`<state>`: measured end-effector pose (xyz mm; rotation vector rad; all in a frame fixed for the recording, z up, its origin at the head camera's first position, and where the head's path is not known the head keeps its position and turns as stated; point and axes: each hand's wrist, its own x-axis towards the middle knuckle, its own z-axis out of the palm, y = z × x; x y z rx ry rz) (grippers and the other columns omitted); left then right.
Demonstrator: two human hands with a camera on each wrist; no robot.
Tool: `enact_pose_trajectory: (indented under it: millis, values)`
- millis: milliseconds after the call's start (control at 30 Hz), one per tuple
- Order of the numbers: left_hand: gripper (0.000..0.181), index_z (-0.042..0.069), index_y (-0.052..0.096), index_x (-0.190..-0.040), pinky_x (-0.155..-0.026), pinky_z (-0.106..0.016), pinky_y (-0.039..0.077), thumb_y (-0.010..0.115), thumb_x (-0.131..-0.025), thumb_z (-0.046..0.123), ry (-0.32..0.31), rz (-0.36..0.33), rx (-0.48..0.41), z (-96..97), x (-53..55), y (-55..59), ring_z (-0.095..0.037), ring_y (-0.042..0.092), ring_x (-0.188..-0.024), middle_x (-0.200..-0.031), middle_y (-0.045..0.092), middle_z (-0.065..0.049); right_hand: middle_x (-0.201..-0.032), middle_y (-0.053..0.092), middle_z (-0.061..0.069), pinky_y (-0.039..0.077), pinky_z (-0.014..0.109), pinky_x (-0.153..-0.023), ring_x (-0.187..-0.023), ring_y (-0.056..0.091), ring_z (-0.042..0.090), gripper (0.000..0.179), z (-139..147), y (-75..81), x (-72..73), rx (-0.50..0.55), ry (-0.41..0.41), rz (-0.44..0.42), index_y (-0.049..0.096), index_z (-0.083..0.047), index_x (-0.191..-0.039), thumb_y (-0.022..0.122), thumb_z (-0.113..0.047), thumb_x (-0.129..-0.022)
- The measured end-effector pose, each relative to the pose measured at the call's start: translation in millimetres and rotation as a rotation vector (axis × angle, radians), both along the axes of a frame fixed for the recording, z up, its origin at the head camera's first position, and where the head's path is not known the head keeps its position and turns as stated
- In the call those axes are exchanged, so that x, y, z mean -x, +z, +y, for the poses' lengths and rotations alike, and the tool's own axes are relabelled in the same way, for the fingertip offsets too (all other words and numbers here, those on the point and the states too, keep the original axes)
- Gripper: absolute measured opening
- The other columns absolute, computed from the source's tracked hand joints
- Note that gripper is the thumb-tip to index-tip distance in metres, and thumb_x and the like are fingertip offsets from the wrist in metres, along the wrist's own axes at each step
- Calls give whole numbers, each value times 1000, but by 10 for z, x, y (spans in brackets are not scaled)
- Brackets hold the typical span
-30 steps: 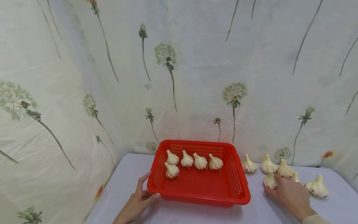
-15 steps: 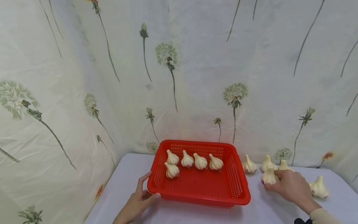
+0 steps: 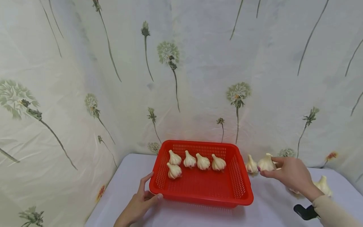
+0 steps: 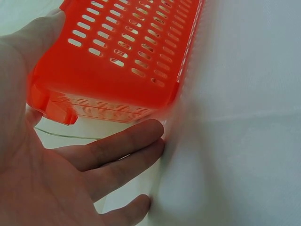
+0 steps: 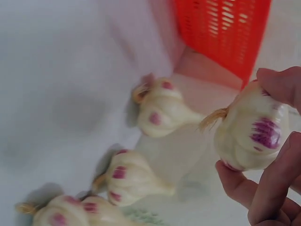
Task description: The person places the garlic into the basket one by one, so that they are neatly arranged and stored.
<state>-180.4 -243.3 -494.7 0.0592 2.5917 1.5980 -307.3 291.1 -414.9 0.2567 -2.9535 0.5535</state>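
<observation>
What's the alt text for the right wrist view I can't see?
The right hand pinches a garlic bulb. Four more bulbs sit on the table, two cut off at the bottom; part of a red basket shows above.

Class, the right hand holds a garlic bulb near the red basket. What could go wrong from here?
The held garlic bulb might slip: the right hand merely pinches it. Carried low, it could hit the red basket, which might skid, as the left hand touches only one end.
</observation>
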Motion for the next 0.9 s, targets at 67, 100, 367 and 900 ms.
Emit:
enact_pose_trajectory:
  millis: [67, 100, 367, 900]
  values:
    - [85, 36, 20, -164, -94, -49, 56, 74, -99, 41, 6, 5, -2, -5, 4, 0, -17, 76, -100, -104, 80, -5, -101, 78, 28, 50, 34, -57, -82, 71, 33, 102, -73, 61, 23, 8, 17, 30, 67, 10, -132, 87, -70, -73]
    - [85, 35, 20, -164, -94, -47, 56, 75, -99, 41, 7, 7, -3, -7, 6, -1, -17, 76, -100, -103, 80, -5, -102, 78, 29, 50, 34, -56, -80, 71, 31, 100, -115, 92, 28, 16, 25, 41, 67, 10, -133, 87, -69, -74]
    - [86, 35, 20, -164, -97, -52, 56, 75, -98, 43, -4, 8, -26, -7, 5, -13, -19, 76, -102, -107, 80, -9, -113, 75, 32, 49, 32, -50, -65, 65, 15, 98, -451, 258, 60, 101, 60, 10, 64, 6, -139, 88, -65, -76]
    - [85, 34, 21, -164, -92, -47, 55, 75, -98, 42, -21, 25, -23, -40, 16, -9, -17, 75, -99, -105, 80, -7, -107, 80, 20, 52, 32, -57, -89, 72, 28, 85, -931, 370, 155, 157, 181, 37, 74, 0, -130, 94, -59, -72]
